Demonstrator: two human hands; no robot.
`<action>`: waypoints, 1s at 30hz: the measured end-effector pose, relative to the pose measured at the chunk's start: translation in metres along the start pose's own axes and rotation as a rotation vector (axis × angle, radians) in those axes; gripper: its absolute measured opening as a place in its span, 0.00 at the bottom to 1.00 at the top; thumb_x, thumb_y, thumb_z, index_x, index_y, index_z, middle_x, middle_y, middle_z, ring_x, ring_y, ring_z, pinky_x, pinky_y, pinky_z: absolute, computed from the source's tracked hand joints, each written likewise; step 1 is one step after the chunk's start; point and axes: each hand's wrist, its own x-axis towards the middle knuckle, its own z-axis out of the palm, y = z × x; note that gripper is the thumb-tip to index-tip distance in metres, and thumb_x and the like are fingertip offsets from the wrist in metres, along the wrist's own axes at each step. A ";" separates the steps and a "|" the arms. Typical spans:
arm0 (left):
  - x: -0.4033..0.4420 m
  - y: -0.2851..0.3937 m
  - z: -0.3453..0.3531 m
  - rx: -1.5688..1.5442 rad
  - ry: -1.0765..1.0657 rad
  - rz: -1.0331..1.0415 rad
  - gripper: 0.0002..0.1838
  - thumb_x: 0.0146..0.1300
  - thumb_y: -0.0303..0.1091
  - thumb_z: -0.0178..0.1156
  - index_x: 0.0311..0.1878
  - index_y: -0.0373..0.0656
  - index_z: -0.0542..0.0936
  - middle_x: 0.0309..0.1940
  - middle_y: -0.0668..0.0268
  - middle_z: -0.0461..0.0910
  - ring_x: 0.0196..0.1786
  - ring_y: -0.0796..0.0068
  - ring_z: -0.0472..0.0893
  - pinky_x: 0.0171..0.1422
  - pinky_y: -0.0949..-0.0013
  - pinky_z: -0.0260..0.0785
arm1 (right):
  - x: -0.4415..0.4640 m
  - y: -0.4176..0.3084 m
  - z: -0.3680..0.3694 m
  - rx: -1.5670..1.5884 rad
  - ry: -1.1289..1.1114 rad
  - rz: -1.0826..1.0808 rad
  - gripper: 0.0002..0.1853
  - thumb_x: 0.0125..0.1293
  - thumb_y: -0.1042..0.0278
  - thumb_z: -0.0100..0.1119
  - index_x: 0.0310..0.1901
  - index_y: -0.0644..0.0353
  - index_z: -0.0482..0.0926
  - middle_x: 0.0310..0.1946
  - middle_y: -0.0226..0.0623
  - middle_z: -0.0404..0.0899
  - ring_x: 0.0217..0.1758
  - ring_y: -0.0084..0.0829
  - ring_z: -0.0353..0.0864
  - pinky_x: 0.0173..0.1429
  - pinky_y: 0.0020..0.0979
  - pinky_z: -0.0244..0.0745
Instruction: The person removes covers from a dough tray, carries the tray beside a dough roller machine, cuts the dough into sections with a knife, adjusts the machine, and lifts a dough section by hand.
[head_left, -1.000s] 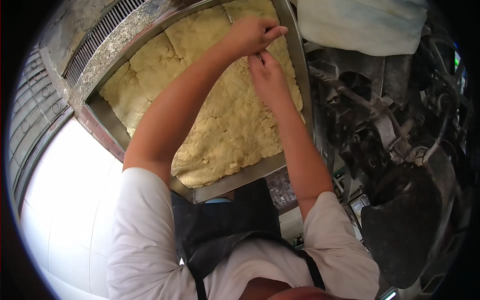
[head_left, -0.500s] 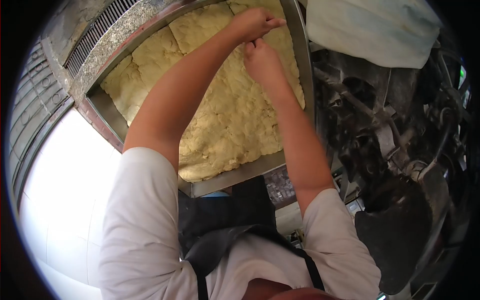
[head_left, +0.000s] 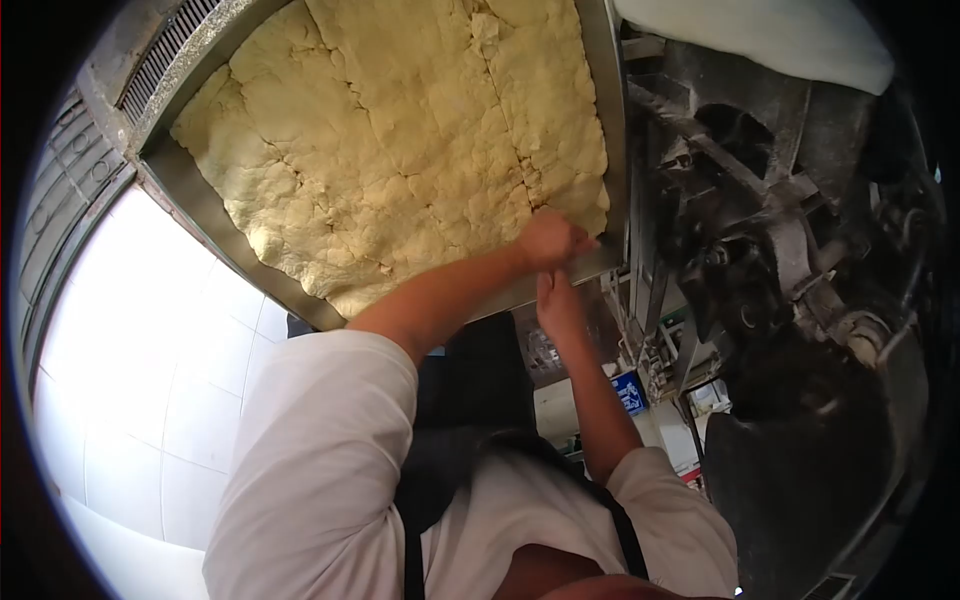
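Where the view begins, at nine to ten o'clock, ornamental metalwork (head_left: 70, 190) stands beside a white tiled surface (head_left: 170, 370), which spreads toward eight o'clock. Next, filling eleven to one o'clock, comes a metal tray (head_left: 617, 150) with raised walls, and the pale yellow dough (head_left: 410, 130) lies in it as a broad, cracked sheet with long seams running down from twelve o'clock. At the tray's five o'clock corner, the left hand (head_left: 550, 240) is closed, fingers curled, over the dough's edge at the foot of one seam; whether anything is inside it, I cannot tell. Just below, toward six o'clock from it, the right hand (head_left: 560, 300) has its fingers drawn together by the tray's rim, its contents likewise unclear. Dark machinery (head_left: 740, 250) occupies three o'clock, with a whitish cloth (head_left: 770, 35) above it at one to two o'clock.
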 end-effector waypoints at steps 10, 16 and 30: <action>-0.021 0.036 0.065 -0.516 -0.180 0.035 0.22 0.65 0.54 0.57 0.29 0.44 0.83 0.28 0.51 0.81 0.33 0.47 0.81 0.38 0.48 0.72 | -0.064 0.013 -0.036 -0.163 -0.173 0.054 0.19 0.73 0.58 0.44 0.57 0.64 0.68 0.41 0.65 0.79 0.48 0.64 0.77 0.51 0.57 0.70; -0.064 0.116 -0.115 -0.300 -0.029 0.066 0.22 0.66 0.55 0.57 0.32 0.45 0.82 0.26 0.54 0.81 0.34 0.47 0.81 0.40 0.50 0.72 | -0.109 -0.091 -0.115 -0.013 -0.146 -0.116 0.20 0.76 0.60 0.47 0.61 0.64 0.70 0.36 0.47 0.79 0.38 0.43 0.79 0.41 0.41 0.71; -0.033 -0.045 -0.380 0.155 0.411 -0.063 0.24 0.66 0.54 0.60 0.27 0.41 0.77 0.16 0.62 0.70 0.21 0.67 0.67 0.30 0.59 0.62 | 0.080 -0.329 0.004 0.449 0.159 -0.541 0.20 0.72 0.55 0.47 0.53 0.64 0.76 0.31 0.50 0.78 0.34 0.43 0.78 0.42 0.41 0.71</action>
